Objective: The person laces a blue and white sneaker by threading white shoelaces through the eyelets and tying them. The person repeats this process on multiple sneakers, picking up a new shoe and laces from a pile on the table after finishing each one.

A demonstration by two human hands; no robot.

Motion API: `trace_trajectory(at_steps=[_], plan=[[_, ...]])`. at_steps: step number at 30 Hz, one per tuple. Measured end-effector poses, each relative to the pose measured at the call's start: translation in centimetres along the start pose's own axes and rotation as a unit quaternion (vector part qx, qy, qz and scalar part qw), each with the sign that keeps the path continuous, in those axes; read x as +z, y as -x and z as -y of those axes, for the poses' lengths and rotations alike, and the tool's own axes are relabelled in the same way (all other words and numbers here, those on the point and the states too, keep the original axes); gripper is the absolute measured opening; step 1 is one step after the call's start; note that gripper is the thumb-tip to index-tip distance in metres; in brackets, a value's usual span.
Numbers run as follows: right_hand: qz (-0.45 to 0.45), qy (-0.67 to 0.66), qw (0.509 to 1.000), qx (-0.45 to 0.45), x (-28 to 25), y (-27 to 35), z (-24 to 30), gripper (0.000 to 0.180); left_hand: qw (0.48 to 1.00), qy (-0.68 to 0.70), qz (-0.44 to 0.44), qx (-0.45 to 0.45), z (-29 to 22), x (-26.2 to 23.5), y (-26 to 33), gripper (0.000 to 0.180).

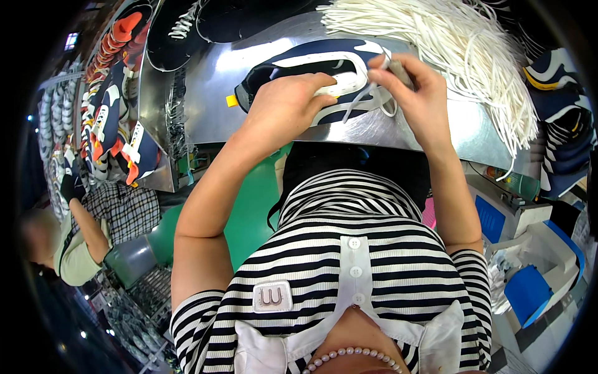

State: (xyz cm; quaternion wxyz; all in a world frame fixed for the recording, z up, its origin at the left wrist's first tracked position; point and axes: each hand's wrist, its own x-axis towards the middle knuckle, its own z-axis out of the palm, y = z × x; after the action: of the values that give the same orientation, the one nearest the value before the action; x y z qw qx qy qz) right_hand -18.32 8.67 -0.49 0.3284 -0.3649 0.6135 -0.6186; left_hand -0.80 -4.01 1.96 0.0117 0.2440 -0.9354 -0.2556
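Navy-and-white shoe upper with a yellow heel tab (324, 48) lay on the shiny bare-metal tabletop (212, 81), in front of the wearer, heel end to the left and opening facing up. Left hand (283, 103) was over the near side of the upper, its thumb and index finger at the white inner part by the lacing edge; whether these fingers were clenched on it or only resting could not be told. Right hand (420, 93) was at the other end of the opening, fingers grasping a thin white shoelace (355, 105), part of which hung in a loop over the upper; a greyish item also showed between these fingers, kind unclear. Large bundle of loose white laces (430, 31) lay beyond the right hand, some strands trailing over the near edge. Stacked navy-and-white uppers (560, 156) were at far right; orange-lined navy uppers (112, 112) at left, near a co-worker's dark-gloved hand (70, 188)
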Motion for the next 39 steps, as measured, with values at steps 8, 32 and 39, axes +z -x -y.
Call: trace_trajectory(at_steps=[8, 32, 39], plan=[[-0.009, -0.031, 0.998, -0.052, 0.6, -4.2, -1.8, 0.016, 0.997, -0.073, 0.013, 0.022, -2.6, -0.7, -1.9, 0.034], [0.051, 0.182, 0.982, -0.015, -1.2, 2.0, -3.4, 0.017, 0.979, -0.095, -0.178, 0.020, -0.6, 3.8, -4.6, 0.034], [0.042, 0.220, 0.975, 0.009, -0.8, 1.3, -3.3, 0.016, 0.997, 0.033, -0.040, 0.048, -0.5, 1.8, -4.2, 0.022]])
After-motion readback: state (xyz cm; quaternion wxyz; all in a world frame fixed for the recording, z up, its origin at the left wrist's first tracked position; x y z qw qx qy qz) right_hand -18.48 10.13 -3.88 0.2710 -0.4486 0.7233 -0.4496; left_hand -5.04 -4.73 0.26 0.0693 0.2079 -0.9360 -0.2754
